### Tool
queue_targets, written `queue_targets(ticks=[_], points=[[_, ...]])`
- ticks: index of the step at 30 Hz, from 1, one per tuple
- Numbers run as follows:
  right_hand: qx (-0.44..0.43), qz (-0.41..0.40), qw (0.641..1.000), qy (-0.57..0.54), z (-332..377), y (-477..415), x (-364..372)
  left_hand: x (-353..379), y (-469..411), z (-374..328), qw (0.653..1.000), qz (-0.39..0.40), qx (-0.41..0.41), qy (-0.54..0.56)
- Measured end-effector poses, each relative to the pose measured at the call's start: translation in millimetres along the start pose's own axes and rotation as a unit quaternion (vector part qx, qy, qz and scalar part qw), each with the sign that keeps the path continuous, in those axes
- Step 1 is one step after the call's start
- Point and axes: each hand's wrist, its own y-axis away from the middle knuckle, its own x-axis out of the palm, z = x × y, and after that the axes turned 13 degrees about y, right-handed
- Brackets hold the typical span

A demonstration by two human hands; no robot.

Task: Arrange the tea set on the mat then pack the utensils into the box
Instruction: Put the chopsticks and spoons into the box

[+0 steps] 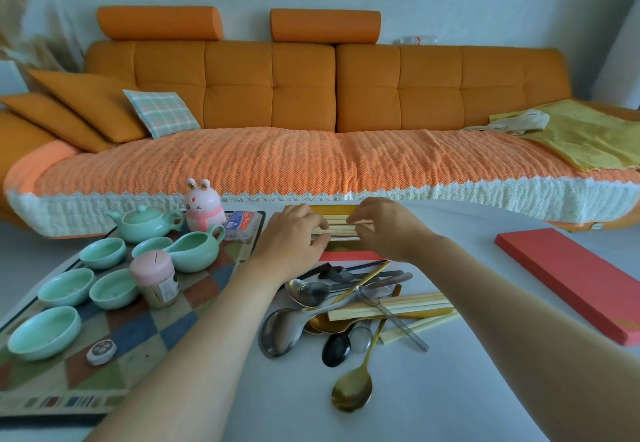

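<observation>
A pale green teapot (144,222), a pouring pitcher (194,247) and several green cups, one of them (44,332), stand on the checked mat (138,330) at the left. Beyond the pile of utensils lies the red box (341,255) with a gold lining. My left hand (294,239) and my right hand (384,227) both pinch a bundle of pale chopsticks (343,228) over the box. Spoons (313,294) and more chopsticks (391,306) lie heaped on the table nearer me. A gold spoon (353,389) lies closest.
The red box lid (568,279) lies at the right on the table. A pink rabbit figure (201,207), a pink-capped jar (157,279), a small packet (240,224) and a round tin (101,351) share the mat. An orange sofa (311,102) stands behind.
</observation>
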Motion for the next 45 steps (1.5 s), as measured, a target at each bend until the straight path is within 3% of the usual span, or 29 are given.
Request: queue_targets(ticks=[3, 10, 14, 19, 27, 31, 38, 42, 45], points=[[0.011, -0.014, 1.0, -0.025, -2, 19, -13, -2, 5, -25, 1.0, -0.01, 0.018, 0.024], [0.021, 0.159, 0.987, -0.002, -8, 69, -33, 4, 24, -70, 0.99, 0.109, 0.004, 0.095], [0.015, 0.211, 0.977, 0.008, -12, 86, -33, 10, 31, -80, 0.98, 0.183, -0.012, 0.072], [0.004, 0.194, 0.979, 0.058, -11, 95, -28, 7, 33, -77, 0.98, 0.197, -0.022, 0.029], [0.018, 0.197, 0.979, 0.042, -11, 91, -24, -4, 35, -73, 0.976, 0.21, -0.056, 0.028], [0.031, 0.166, 0.985, 0.017, -12, 85, -29, -6, 34, -74, 0.973, 0.194, -0.081, 0.097], [0.073, 0.046, 0.996, -0.027, -15, 64, -26, -14, 18, -56, 0.971, 0.156, -0.121, 0.135], [0.079, -0.019, 0.996, -0.044, -14, 45, -21, -18, 9, -29, 0.986, 0.05, -0.113, 0.116], [0.074, -0.04, 0.996, -0.022, -14, 26, -13, -14, 1, -9, 0.995, -0.053, -0.078, 0.041]])
